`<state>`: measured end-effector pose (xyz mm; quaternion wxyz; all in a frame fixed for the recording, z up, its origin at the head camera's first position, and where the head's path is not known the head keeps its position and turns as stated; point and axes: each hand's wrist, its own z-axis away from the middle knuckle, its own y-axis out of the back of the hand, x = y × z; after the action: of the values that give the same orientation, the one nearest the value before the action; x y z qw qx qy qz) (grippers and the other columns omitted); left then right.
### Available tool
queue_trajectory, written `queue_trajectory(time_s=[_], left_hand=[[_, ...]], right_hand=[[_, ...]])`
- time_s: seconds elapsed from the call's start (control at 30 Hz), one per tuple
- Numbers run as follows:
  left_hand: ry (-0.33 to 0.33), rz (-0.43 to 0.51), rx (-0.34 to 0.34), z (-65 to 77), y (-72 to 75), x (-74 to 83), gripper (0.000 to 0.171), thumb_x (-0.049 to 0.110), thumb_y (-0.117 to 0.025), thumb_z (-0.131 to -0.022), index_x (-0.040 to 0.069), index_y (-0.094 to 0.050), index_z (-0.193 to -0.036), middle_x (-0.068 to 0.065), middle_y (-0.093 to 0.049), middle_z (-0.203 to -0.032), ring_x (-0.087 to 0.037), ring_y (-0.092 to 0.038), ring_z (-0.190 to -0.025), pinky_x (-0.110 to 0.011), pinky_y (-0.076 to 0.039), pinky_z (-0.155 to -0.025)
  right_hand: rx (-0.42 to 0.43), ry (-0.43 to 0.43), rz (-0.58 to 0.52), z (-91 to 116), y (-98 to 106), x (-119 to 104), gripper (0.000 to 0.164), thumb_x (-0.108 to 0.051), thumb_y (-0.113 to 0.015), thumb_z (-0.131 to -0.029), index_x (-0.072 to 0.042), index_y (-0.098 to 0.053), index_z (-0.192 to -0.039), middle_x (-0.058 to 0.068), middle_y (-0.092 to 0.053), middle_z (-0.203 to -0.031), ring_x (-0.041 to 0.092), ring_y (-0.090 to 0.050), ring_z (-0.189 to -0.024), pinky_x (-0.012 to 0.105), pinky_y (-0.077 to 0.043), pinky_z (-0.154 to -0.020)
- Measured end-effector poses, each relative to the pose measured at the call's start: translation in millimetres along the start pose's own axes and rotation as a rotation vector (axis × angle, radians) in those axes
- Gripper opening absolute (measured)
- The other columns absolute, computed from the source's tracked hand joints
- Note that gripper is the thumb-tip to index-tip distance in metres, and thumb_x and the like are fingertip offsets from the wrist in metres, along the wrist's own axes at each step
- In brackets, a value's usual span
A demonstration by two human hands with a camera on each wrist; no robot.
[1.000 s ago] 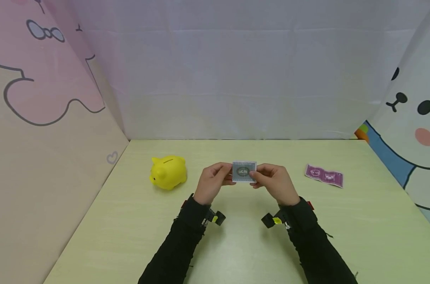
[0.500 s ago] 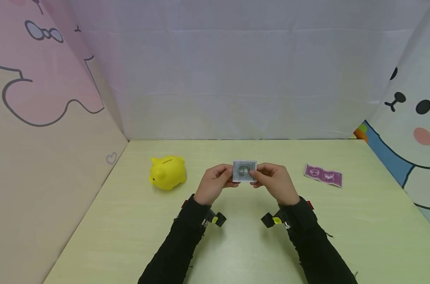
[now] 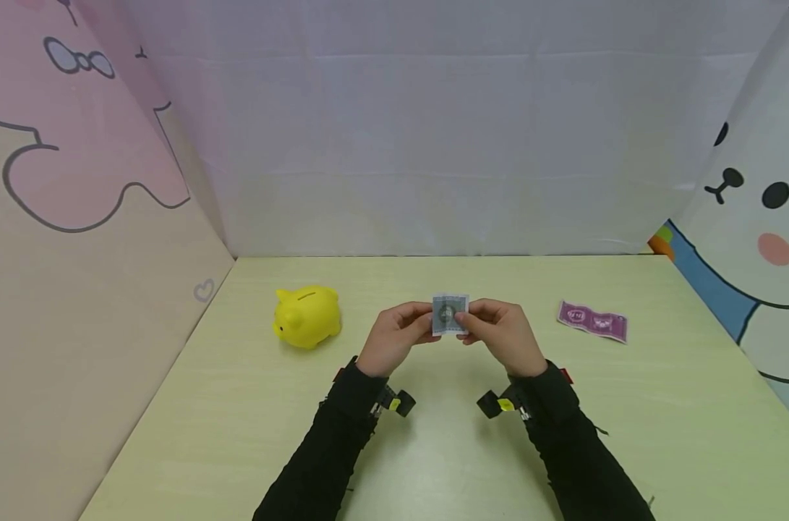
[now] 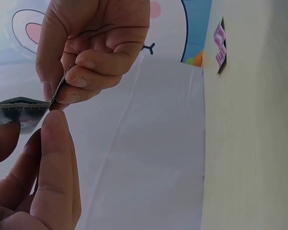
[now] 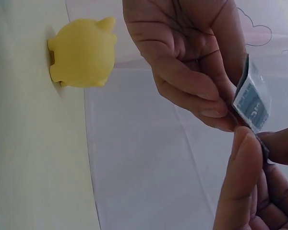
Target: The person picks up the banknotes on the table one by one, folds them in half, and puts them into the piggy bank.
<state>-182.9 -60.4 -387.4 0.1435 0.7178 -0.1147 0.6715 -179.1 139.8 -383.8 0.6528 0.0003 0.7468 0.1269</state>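
Observation:
A small grey-green play banknote is held up over the middle of the table between both hands. My left hand pinches its left end with thumb and fingers. Its right end is pinched by my right hand, the thumb lying across the front face. In the left wrist view the banknote is bent at a sharp crease, one flap angled from the other. From the right wrist, the banknote shows a raised flap near the left fingers; fingertips of both hands meet close by the fold.
A yellow piggy bank, slot on top, stands left of the hands on the pale table. At the right lies a creased purple play banknote. Printed cloth walls enclose the table's back and sides.
My left fingers have shifted slightly right, and the face of the grey-green banknote looks narrower and more angled. My right hand has hardly moved; piggy bank and purple banknote stay put.

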Motion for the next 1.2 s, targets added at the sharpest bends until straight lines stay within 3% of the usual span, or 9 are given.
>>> queue_trajectory(time_s=[0.27, 0.43, 0.63, 0.93, 1.2], left_hand=[[0.004, -0.006, -0.007, 1.3, -1.9, 1.5, 0.032, 0.013, -0.058, -0.099, -0.002, -0.061, -0.126, -0.022, -0.063, -0.123, -0.022, -0.069, -0.098, -0.036, -0.057, -0.090], [0.004, 0.012, -0.003, 2.0, -4.1, 2.2, 0.029, 0.010, -0.060, -0.097, -0.003, -0.063, -0.123, -0.021, -0.065, -0.120, -0.018, -0.070, -0.095, -0.035, -0.058, -0.088], [-0.002, 0.044, -0.021, 2.1, -5.0, 1.1, 0.030, 0.009, -0.060, -0.097, -0.005, -0.062, -0.123, -0.024, -0.064, -0.121, -0.012, -0.069, -0.094, -0.032, -0.058, -0.087], [0.007, 0.028, 0.010, 1.1, -5.6, -0.2, 0.027, 0.006, -0.062, -0.095, -0.005, -0.063, -0.119, -0.025, -0.064, -0.117, -0.009, -0.068, -0.089, -0.031, -0.059, -0.084], [0.006, 0.006, 0.035, 0.2, -6.8, -1.6, 0.023, 0.004, -0.063, -0.094, -0.006, -0.063, -0.115, -0.026, -0.065, -0.111, -0.027, -0.069, -0.093, -0.030, -0.060, -0.080]], right_hand=[[-0.017, 0.011, -0.013, 0.1, -1.4, 1.0, 0.023, -0.009, -0.064, -0.094, 0.012, -0.066, -0.103, 0.011, -0.071, -0.087, 0.010, -0.066, -0.065, 0.031, -0.061, -0.066], [-0.027, 0.013, -0.031, 0.5, -2.5, 1.3, 0.022, -0.009, -0.064, -0.095, 0.012, -0.066, -0.102, 0.001, -0.070, -0.083, 0.013, -0.067, -0.067, 0.026, -0.059, -0.065], [-0.036, 0.012, -0.037, 1.3, -3.8, 1.1, 0.022, -0.008, -0.063, -0.095, 0.013, -0.065, -0.101, 0.010, -0.069, -0.085, 0.009, -0.066, -0.066, 0.024, -0.059, -0.064], [-0.036, 0.014, -0.005, 1.1, -4.9, 1.0, 0.019, -0.003, -0.060, -0.096, 0.014, -0.065, -0.103, 0.019, -0.070, -0.091, 0.009, -0.065, -0.066, 0.023, -0.059, -0.065], [-0.055, 0.016, -0.021, 0.6, -5.6, 2.3, 0.020, -0.004, -0.060, -0.095, 0.013, -0.065, -0.103, 0.015, -0.069, -0.087, 0.010, -0.064, -0.068, 0.022, -0.059, -0.067]])
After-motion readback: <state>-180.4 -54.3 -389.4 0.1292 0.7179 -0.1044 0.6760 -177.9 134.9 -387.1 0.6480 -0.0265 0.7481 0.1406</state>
